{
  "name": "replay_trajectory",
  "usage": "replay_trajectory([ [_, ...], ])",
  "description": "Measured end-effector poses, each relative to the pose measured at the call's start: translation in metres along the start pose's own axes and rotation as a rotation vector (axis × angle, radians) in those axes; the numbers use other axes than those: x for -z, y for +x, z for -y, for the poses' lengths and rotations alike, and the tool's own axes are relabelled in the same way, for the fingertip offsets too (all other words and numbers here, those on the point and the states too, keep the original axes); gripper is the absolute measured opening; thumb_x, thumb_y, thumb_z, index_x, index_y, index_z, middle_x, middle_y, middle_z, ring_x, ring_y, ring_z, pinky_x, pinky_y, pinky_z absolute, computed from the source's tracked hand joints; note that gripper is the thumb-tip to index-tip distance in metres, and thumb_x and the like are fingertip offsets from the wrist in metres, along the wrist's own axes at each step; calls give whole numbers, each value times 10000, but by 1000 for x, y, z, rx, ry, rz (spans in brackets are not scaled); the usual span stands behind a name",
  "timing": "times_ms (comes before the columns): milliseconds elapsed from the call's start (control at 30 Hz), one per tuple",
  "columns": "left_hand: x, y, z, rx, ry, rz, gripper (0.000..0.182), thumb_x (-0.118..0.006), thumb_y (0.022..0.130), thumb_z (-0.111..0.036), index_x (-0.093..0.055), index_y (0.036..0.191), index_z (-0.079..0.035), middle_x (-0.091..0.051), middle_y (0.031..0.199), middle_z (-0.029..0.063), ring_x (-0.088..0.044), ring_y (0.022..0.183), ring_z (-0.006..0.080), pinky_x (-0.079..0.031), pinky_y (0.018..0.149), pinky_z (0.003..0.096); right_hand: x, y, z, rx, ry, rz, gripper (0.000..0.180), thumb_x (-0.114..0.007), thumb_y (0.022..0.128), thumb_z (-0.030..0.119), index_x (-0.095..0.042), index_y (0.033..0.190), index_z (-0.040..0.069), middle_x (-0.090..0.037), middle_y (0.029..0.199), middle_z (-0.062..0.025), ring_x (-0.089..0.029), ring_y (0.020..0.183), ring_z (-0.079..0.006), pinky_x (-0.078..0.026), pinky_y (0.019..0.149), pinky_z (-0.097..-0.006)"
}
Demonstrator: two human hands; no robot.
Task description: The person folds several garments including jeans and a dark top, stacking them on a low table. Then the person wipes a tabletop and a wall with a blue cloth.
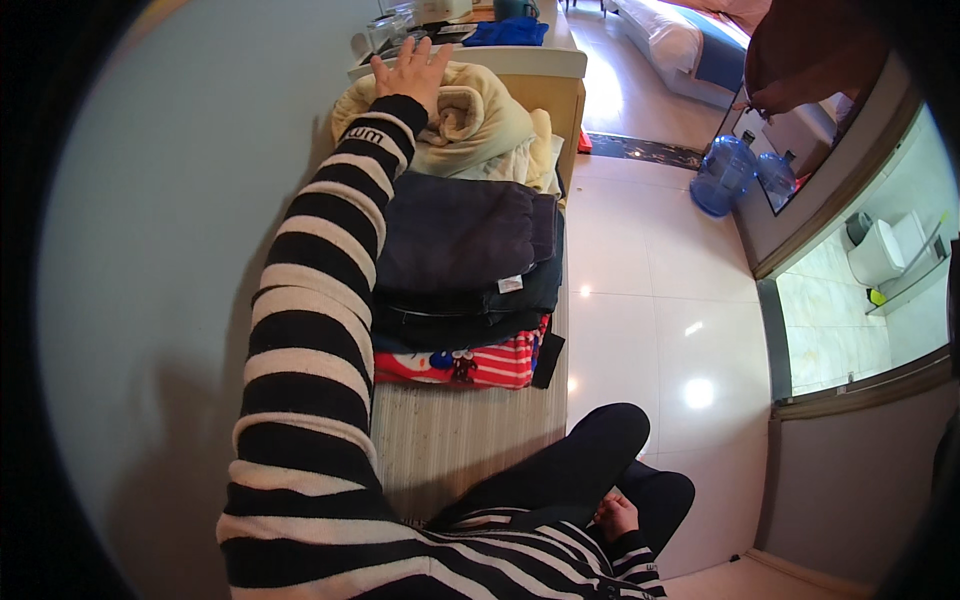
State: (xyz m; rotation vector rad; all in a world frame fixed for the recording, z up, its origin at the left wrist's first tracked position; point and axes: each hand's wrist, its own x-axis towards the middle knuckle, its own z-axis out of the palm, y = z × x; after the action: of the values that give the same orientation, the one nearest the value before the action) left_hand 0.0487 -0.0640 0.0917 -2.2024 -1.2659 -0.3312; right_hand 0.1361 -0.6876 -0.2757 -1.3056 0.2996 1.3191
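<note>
My left hand (411, 73) reaches away along the wall, its fingers spread over a rolled cream blanket (487, 124). Its fingertips overlap the edge of a white-topped cabinet (517, 61); whether they touch it I cannot tell. Nearer me is a stack of folded clothes, with dark grey trousers (457, 225) on top and dark denim (517, 292) under them. A red patterned fabric (465, 365) forms the bottom layer. The stack stands on a striped bench (465, 427). My right hand (617, 515) rests in my lap with curled fingers and nothing visible in it.
Glass jars (386, 31) and a blue cloth (508, 32) lie on the cabinet. To the right is a tiled floor (637, 330) with a large blue water bottle (724, 176). A doorway shows a toilet (881, 247). A bed (675, 45) stands at the far end.
</note>
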Motion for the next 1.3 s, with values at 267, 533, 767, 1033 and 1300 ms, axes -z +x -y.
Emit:
replay_trajectory([
  [267,-32,11,10,-202,-225,58,622,-731,587,-103,-475,1155,-110,-460,1244,140,-398,1192,316,-377,932,478,-7,4,3,-23,-5,-57,64,-479,824,11,-524,804,52,-512,668,-67,-495,535,-177,-425,478,-303],
  [533,-24,-26,22,-375,-264,-691,206,-591,694,-72,-541,884,-133,-524,797,35,-539,810,251,-438,650,375,-21,12,12,-95,20,-98,83,-442,833,20,-501,815,74,-454,639,-33,-456,543,-172,-419,497,-313],
  [767,12,4,48,-369,-203,-914,329,-648,658,-151,-591,982,-144,-583,932,56,-556,888,281,-441,769,407,-20,16,12,-101,-68,-125,82,-448,845,45,-493,795,91,-435,614,-18,-442,509,-165,-415,472,-316],
  [1033,-72,-66,-19,-406,-294,-344,204,-566,682,-74,-516,870,-137,-496,864,64,-509,868,264,-414,738,380,-22,19,9,-81,-90,-226,150,-470,874,120,-494,727,124,-446,570,10,-450,470,-155,-366,423,-303],
  [1300,-43,-59,21,-448,-579,-423,346,-597,572,28,-571,891,-103,-537,879,87,-504,872,310,-416,752,393,-13,20,5,-45,-72,-155,109,-460,871,89,-544,802,72,-523,678,-18,-510,576,-176,-420,517,-302],
])
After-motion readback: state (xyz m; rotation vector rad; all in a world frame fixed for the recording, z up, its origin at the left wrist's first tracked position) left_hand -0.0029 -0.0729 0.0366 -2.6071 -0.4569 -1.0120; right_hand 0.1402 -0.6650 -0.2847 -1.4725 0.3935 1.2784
